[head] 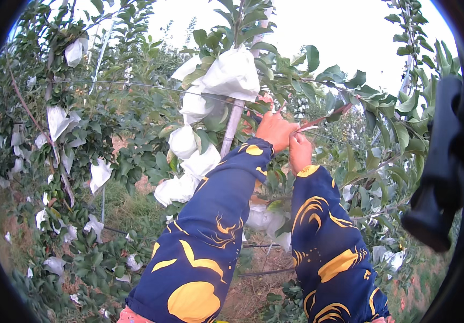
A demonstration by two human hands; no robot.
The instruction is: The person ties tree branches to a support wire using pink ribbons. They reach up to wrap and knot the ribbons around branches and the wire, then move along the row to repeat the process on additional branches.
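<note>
Both of my hands meet just right of a pale upright pole [232,125], among the leaves of a fruit tree. My left hand [275,130] is closed at a thin reddish strip or tie [311,126], whose ends stick out by the fingers. Beside it, my right hand [300,151] pinches the same spot with thumb and fingers. What lies between the fingertips is hidden. A large white fruit bag [234,74] hangs above and left of my hands, and more white bags [183,142] hang down along the pole. Dark blue sleeves with yellow patterns cover both arms.
A wire [143,84] runs across the row behind the bags. A leafy branch [349,87] arches over to the right. Trees with white bags [100,174] fill the left side. A dark, blurred object [438,161] stands close at the right rim. Grass and soil show below.
</note>
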